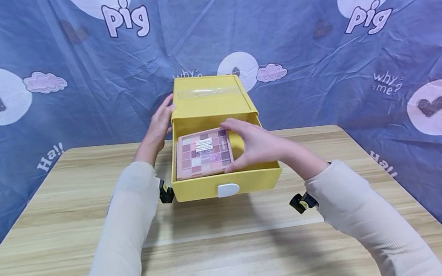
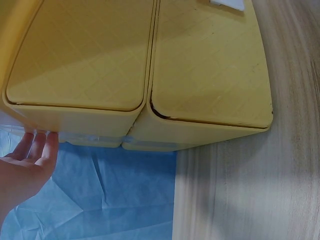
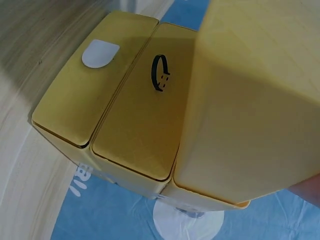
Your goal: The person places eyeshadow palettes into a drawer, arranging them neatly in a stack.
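Observation:
A yellow drawer cabinet stands on the table with its top drawer pulled out toward me. In the drawer's left part lies an eyeshadow palette with a grid of pink, brown and pale squares. My right hand reaches into the drawer and grips the palette at its right end, thumb at the near edge and fingers at the far edge. With fairly straight fingers, my left hand rests against the cabinet's left side; the left wrist view also shows its fingertips touching there.
Below the open drawer, the right wrist view shows two shut drawers: a middle one with a dark handle fitting and a bottom one with a white handle. A wooden table carries the cabinet. A blue printed cloth hangs behind.

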The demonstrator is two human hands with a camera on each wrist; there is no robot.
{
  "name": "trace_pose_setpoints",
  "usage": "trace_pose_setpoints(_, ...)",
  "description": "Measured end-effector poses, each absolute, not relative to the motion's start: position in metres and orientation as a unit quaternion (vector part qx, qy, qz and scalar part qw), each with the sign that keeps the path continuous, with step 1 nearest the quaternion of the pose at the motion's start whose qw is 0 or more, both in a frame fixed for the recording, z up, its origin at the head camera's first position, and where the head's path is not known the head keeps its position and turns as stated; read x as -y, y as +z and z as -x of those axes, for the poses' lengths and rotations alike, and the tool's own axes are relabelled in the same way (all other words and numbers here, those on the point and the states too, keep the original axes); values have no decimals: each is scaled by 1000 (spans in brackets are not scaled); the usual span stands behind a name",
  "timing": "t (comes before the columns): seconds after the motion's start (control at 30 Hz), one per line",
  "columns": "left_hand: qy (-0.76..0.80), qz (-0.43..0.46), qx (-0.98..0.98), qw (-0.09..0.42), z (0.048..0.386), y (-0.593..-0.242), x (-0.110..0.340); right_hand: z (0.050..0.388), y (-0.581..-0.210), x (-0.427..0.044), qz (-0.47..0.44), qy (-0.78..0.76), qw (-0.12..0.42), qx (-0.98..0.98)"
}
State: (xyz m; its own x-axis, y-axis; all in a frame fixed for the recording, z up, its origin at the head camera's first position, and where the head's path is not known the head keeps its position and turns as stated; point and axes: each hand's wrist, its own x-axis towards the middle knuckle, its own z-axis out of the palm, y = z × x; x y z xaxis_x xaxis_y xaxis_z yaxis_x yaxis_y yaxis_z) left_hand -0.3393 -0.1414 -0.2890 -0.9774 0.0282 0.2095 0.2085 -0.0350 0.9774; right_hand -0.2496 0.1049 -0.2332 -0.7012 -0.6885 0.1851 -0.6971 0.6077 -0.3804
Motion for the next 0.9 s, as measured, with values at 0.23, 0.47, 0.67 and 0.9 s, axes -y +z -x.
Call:
trace_pose_setpoints(0.23,-713,86,693,63,338,-288,141,248,-234,-100,-399,167,4,902)
trace_pose_setpoints(0.47,-712,84,694,65,337,-287,141,248,-235,-98,-404,132,-4,905)
trace_pose_setpoints(0.67,-708,81,699,64,337,-286,141,246,-236,-98,-399,115,-15,910)
trace_pose_setpoints(0.9,-705,78,702,61,339,-288,141,241,-231,-102,-398,150,-26,905)
